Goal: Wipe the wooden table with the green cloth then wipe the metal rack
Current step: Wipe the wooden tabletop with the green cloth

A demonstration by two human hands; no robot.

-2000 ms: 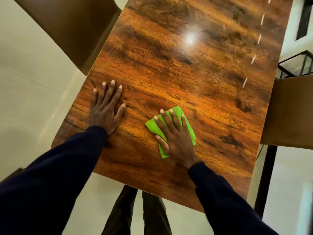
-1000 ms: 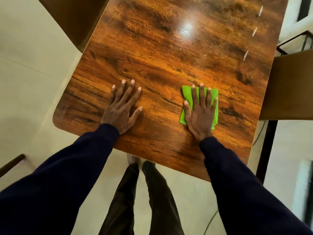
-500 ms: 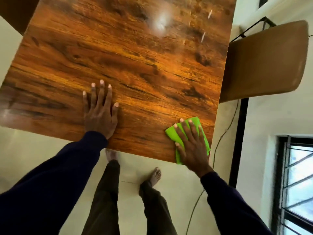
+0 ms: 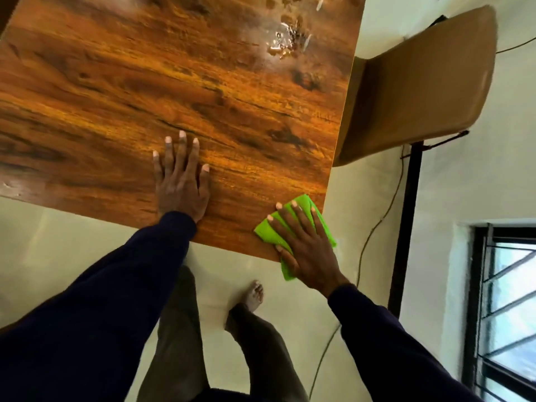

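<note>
1. The green cloth (image 4: 294, 224) lies folded on the near right corner of the wooden table (image 4: 179, 82), with part of it hanging past the near edge and a little past the right edge.
2. The right hand (image 4: 309, 248) presses flat on the cloth, fingers straight and spread, the thumb near the table's near edge.
3. The left hand (image 4: 181, 181) rests palm down on bare wood by the near edge, fingers straight, holding nothing.
4. Both arms wear dark blue sleeves (image 4: 121, 288).
5. A brown chair (image 4: 414, 85) stands just beside the table's right edge.
6. A barred window (image 4: 504, 309) shows at lower right.
</note>
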